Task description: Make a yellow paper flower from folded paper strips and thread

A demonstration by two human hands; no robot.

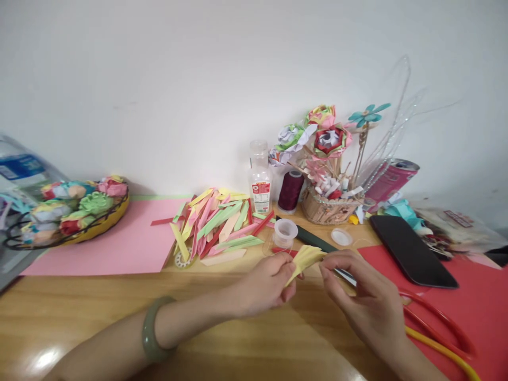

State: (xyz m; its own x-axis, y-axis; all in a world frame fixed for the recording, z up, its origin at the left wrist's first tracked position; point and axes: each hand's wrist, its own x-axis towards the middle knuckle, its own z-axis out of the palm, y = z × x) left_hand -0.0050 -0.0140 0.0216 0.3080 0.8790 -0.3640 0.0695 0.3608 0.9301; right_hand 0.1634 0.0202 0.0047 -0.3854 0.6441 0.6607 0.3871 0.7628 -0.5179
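Observation:
A bunch of yellow paper (307,260), pleated and fanned at its top end, is gripped in my left hand (264,286), whose fingers wrap round its lower end. A green bangle (150,330) circles that wrist. At the paper's right tip is my right hand (367,296), thumb and forefinger tips brought close together in a pinch. Whatever lies between those tips is too small to make out. Just behind my hands stands a small clear plastic cup (285,231), with fine thread seeming to loop near it.
Coloured paper strips (222,222) lie heaped left of a glass bottle (260,177) and a maroon thread spool (291,191). Paper flowers fill a wooden basket (331,209). At right are a black phone (413,251), red-handled scissors (440,323) and red paper (484,307). A yellow basket (99,226) rests on pink paper (146,233).

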